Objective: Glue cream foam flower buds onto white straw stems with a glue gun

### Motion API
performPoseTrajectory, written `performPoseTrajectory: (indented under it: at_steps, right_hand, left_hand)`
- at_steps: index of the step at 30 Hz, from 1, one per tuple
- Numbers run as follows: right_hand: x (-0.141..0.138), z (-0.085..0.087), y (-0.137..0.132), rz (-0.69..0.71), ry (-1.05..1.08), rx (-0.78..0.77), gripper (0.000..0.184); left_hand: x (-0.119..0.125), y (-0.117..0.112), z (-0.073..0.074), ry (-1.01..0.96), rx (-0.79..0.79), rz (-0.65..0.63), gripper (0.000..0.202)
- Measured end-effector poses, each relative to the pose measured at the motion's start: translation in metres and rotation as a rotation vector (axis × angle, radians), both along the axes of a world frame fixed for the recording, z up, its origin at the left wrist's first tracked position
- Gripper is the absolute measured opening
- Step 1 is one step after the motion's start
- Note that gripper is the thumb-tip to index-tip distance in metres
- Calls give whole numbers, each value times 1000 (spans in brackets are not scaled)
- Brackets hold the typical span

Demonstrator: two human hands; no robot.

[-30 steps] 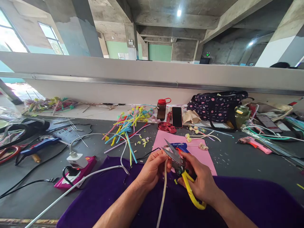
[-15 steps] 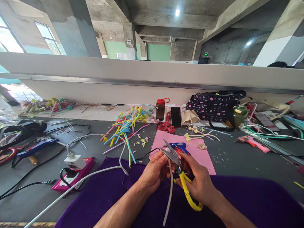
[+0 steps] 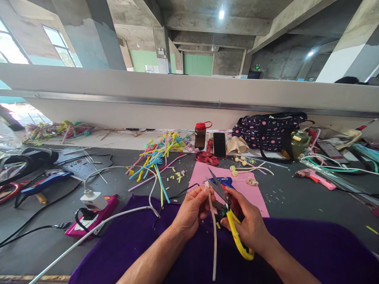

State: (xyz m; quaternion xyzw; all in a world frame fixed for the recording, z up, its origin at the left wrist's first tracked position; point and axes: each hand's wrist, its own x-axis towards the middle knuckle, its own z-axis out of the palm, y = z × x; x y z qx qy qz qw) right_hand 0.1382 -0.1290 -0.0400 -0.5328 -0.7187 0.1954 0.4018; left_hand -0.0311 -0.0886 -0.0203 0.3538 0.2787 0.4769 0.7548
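At lower centre, the left hand (image 3: 191,208) pinches the top of the cord (image 3: 214,241); the right hand (image 3: 250,219) curls its fingers around the scissors (image 3: 233,230). Holding the cord steady, fingertips clear of the edges, should work best.

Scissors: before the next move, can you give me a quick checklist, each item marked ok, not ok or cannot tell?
1. Scissors in the right hand: ok, yellow handles gripped.
2. Blades open: ok, their tips stand apart.
3. Pale cord secured: ok, the left hand pinches it near its upper end; the rest hangs down in front of the purple cloth.
4. Left fingertips well clear of the blades: not ok, they look very close to them.
5. Cord between the blades: cannot tell, the fingers crowd that spot.
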Motion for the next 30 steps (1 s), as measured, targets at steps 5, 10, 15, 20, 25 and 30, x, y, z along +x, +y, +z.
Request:
performPoseTrajectory:
  at_steps: [5,10,15,20,25,30]
  right_hand:
    - [0,4,1,55,139,-75,57]
    - [1,1,1,63,103,-30,58]
    - [1,0,0,54,-24,17,61]
    - [0,1,1,5,-126,52,63]
    - [0,-3,3,-35,-165,141,61]
    - [0,-8,4,-69,-208,203,61]
  left_hand:
    - [-3,1,2,23,-32,-46,19]
    - [-1,0,3,21,-12,-45,20]
    - [0,-1,2,53,32,1,17]
    - [1,-1,-2,105,96,1,20]
    - [2,-1,-1,142,106,35,21]
    - [4,-2,1,182,96,73,23]
